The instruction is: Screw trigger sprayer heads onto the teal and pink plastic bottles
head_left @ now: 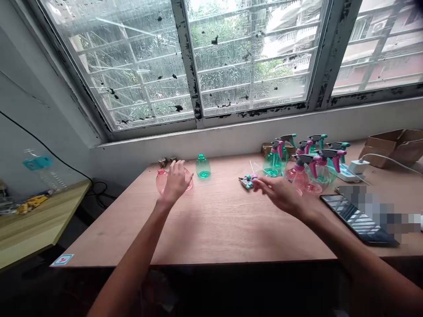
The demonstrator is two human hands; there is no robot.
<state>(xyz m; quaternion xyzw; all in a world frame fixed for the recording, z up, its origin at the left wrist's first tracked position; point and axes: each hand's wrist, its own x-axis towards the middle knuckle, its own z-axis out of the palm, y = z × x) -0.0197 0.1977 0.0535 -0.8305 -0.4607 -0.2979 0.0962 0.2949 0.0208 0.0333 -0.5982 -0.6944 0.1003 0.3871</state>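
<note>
My left hand (176, 178) reaches over a pair of clear pink bottles at the table's left. Its fingers are spread and its thumb stands apart. One pink bottle (161, 179) shows to the left of it; the other pink bottle (189, 180) is partly hidden behind the hand. A clear green bottle (203, 168) without a spray top stands just to the right. My right hand (276, 190) pinches a trigger spray head (254, 176) with a pink collar, its fingertips partly covering it. Loose spray heads (246, 181) with teal collars and thin white tubes lie beside those fingertips.
Several pink and green bottles with spray tops (307, 169) crowd the right side. Near them are a white power strip (346, 174), a cardboard box (391, 149) and a dark tablet (358, 220). A window (198, 66) rises behind the wooden table (214, 229).
</note>
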